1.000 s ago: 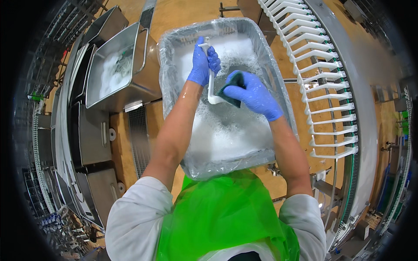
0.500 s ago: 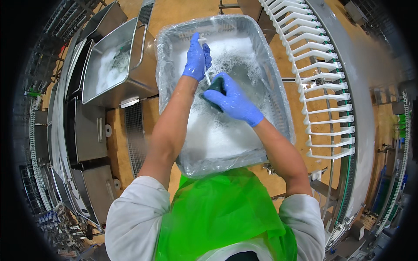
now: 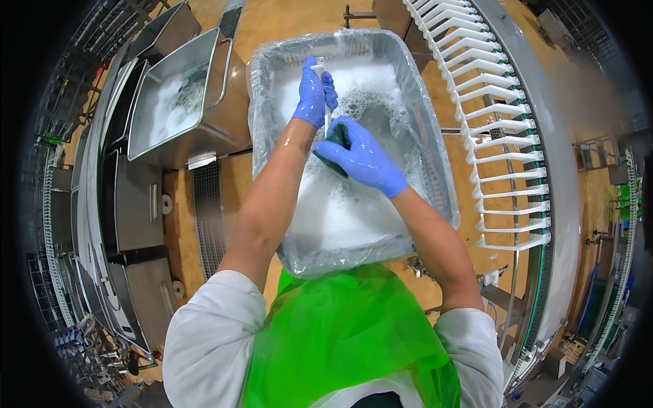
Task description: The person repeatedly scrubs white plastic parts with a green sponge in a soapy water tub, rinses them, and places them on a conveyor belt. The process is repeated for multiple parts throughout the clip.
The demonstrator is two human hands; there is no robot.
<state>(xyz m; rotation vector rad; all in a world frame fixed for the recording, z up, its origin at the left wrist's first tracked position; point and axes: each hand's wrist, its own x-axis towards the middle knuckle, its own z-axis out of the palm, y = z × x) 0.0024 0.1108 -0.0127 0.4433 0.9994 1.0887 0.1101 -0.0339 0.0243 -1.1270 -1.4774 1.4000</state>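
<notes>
Both my hands wear blue gloves over a large tub [image 3: 299, 262] lined with clear plastic and filled with foamy water [image 3: 333, 221]. My left hand [image 3: 314, 96] is closed round a slim white plastic piece [image 3: 318, 68], whose top end sticks out past the thumb. Lower down, my right hand [image 3: 366, 158] grips a dark green scouring pad [image 3: 330, 163]. The pad is folded in my fingers at the lower part of the white piece. That lower end is hidden by the pad and glove.
To the right runs a conveyor with a row of white plastic arms [image 3: 507, 158]. At the left stands a metal bin [image 3: 224, 139] with foam and some greenish-clear items inside. Floor grating [image 3: 207, 211] lies between the bin and tub. A green apron [image 3: 347, 326] covers my front.
My right hand and the pad have come slightly closer to my left hand along the white piece. Both hands keep their grips. The whole view has shifted slightly.
</notes>
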